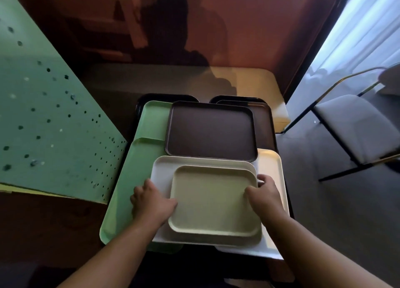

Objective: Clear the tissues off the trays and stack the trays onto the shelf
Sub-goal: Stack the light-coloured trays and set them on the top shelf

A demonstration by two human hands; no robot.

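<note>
Head view shows, left to right, green trays [121, 201], the left hand [151, 201] and right hand [265, 193] gripping opposite edges of the beige tray [213, 201] atop white trays [161, 173]; no tissues visible, stacking seems unfinished.

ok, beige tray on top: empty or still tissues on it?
Empty. The beige tray shows a bare surface with no tissue, held at its sides by the left hand and right hand.
</note>
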